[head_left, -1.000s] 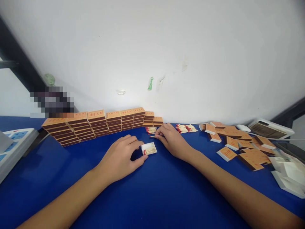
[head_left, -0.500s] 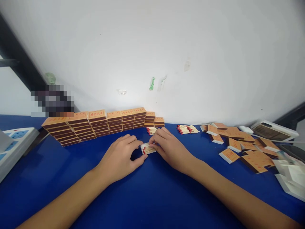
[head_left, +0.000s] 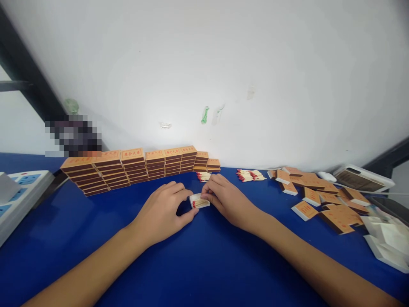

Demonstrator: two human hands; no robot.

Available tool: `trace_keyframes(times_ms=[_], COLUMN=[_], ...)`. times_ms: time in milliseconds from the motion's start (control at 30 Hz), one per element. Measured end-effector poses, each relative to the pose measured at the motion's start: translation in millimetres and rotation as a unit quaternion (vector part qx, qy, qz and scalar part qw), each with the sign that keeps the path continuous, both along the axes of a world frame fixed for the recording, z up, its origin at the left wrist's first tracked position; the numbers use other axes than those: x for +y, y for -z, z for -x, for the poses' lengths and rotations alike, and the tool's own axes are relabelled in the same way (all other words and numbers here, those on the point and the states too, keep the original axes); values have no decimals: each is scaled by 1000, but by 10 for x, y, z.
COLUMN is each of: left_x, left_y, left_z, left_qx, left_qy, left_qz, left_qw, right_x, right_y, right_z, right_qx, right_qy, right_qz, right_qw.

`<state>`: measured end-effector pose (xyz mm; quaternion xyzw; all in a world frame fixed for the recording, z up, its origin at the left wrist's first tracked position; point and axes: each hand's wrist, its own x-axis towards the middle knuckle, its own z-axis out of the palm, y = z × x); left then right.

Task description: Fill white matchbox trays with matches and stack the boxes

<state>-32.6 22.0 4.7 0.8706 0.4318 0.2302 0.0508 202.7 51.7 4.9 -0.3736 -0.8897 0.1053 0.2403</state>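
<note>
A small white matchbox tray (head_left: 198,201) with red-tipped matches in it lies on the blue table (head_left: 204,264). My left hand (head_left: 164,213) pinches its left end between thumb and fingers. My right hand (head_left: 225,198) rests curled at the tray's right end, fingertips pinched together over it; whether they hold a match is hidden. Just behind the hands lies a small heap of loose matches (head_left: 203,175), with a second heap (head_left: 251,174) further right.
Stacked orange matchboxes (head_left: 134,167) form a long row along the white wall. Loose orange sleeves (head_left: 322,194) and white trays (head_left: 386,238) are scattered at the right, beside a phone (head_left: 362,179). A white power strip (head_left: 19,196) lies at the left edge.
My right hand has come back from the loose matches near the wall to the right end of the tray. The left hand has stayed on the tray.
</note>
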Motion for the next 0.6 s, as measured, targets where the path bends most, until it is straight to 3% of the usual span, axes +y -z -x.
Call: trace_keyframes(times_ms=[300, 433, 600], left_x=[7, -1, -4], left_y=[8, 11, 15], left_z=[-4, -2, 1], left_qx=[-8, -8, -5], left_qy=[10, 8, 4], left_qz=[-3, -4, 5], left_qw=[1000, 1000, 1000], right_x=[-5, 89, 243], right_y=[4, 35, 166], right_z=[42, -48, -179], right_qx=[89, 116, 61], right_qy=[26, 54, 76], right_qz=[72, 41, -9], right_qw=[993, 991, 995])
